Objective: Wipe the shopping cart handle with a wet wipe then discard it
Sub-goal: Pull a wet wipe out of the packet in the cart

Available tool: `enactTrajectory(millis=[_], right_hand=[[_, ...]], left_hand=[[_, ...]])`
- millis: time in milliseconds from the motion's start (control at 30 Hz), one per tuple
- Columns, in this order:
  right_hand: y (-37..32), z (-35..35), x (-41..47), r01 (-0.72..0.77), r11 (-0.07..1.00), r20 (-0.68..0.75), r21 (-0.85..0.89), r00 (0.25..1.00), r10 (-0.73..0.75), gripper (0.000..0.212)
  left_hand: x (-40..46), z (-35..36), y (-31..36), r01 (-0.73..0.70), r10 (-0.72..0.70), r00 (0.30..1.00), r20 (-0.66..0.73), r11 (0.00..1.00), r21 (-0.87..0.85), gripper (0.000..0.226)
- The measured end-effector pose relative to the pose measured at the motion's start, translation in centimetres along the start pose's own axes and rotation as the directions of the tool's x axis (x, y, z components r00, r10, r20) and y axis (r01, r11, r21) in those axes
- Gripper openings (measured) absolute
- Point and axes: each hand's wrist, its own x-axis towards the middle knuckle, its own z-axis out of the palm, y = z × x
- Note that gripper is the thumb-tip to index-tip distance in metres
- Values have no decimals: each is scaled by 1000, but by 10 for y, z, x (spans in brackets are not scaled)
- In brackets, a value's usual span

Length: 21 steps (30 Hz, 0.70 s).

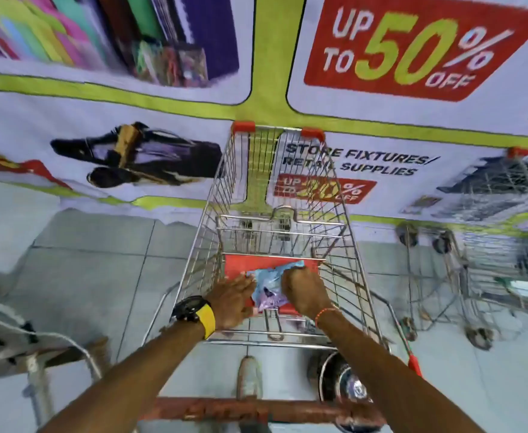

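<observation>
A sale banner [412, 51] fills the wall ahead, and the shopping cart [281, 220] is parked right against it. At the near edge, its worn red handle [256, 410] is left untouched. Over the red child-seat flap [240, 264], a blue-and-purple wet wipe packet [270, 287] is held between both hands. The left hand [231, 303] is laid against it, fingers extended; the right hand [303, 292] is clenched on its top edge.

Bare forearms. Left wrist: black watch [190, 308] on yellow strap. Right wrist: thin orange bracelet [324, 313]. Grey shoe [249, 377].
</observation>
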Motion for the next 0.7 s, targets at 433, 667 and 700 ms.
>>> enactTrajectory(millis=[433, 667, 700], right_hand=[[-4, 22, 29, 135, 974, 114, -180, 987, -116, 22], [0, 28, 33, 169, 974, 160, -153, 976, -144, 33], [0, 28, 33, 171, 973, 168, -154, 975, -145, 36]], left_hand=[[37, 31, -14, 28, -31, 996, 89, 999, 26, 111], [44, 37, -20, 21, -21, 997, 80, 1000, -6, 124], [43, 36, -19, 27, -26, 996, 80, 1000, -6, 113]])
